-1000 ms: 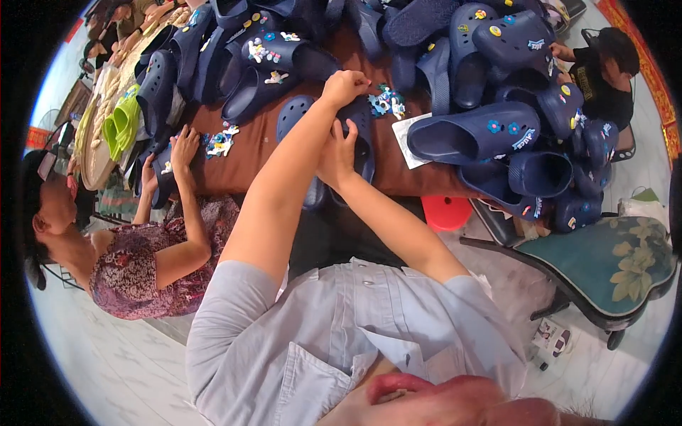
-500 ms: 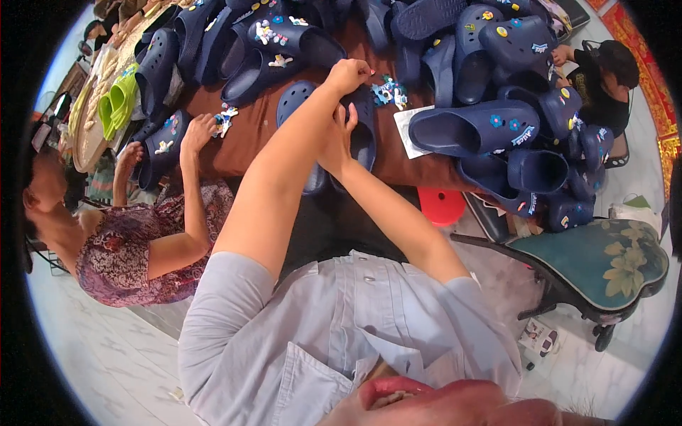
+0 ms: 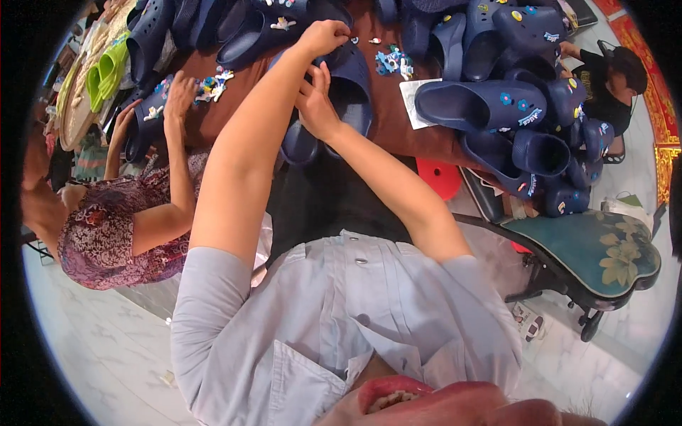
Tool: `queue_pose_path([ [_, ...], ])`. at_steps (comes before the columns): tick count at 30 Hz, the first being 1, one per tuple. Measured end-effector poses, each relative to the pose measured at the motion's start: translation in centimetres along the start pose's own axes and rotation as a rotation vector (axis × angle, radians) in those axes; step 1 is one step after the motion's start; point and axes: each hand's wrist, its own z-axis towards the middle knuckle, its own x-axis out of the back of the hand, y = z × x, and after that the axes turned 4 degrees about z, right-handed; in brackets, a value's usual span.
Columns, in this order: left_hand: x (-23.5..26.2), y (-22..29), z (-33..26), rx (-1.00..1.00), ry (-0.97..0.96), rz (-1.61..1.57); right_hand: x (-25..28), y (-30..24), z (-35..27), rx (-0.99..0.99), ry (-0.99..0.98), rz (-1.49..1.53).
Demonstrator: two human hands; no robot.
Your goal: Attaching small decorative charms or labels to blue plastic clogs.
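Small workshop / stall where foam clogs get decorated by hand

Brown wooden table (image 3: 398,124) piled w/ dozens of navy-blue foam clogs (image 3: 483,105), many already fitted w/ small coloured charms; loose heap of blue & white charms (image 3: 393,62) on the tabletop, a lime-green pair of clogs (image 3: 105,69) at the left edge; several ppl seated close round it, pale tiled floor (image 3: 92,348), teal flower-patterned chair seat (image 3: 604,252) alongside

You are looking steeply down from your own head through one wide fisheye view, facing forward over your chest to the brown wooden surface (image 3: 387,121) close ahead; its edges are bending at the dark rim.
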Motion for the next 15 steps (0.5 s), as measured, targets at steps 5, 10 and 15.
queue_pose_path([
  [5, -1.7, -2.7, -0.3, 0.121, -0.098, 0.034, -0.2, -0.3, 0.2, -0.007, 0.034, -0.018],
  [10, -4.2, -6.8, -0.2, 0.119, -0.264, 0.007, 0.5, -0.9, 0.5, 0.033, -0.035, -0.082],
  [15, -3.9, -7.6, -0.5, 0.032, -0.243, 0.006, 1.3, -1.9, 1.3, 0.084, 0.102, 0.016],
])
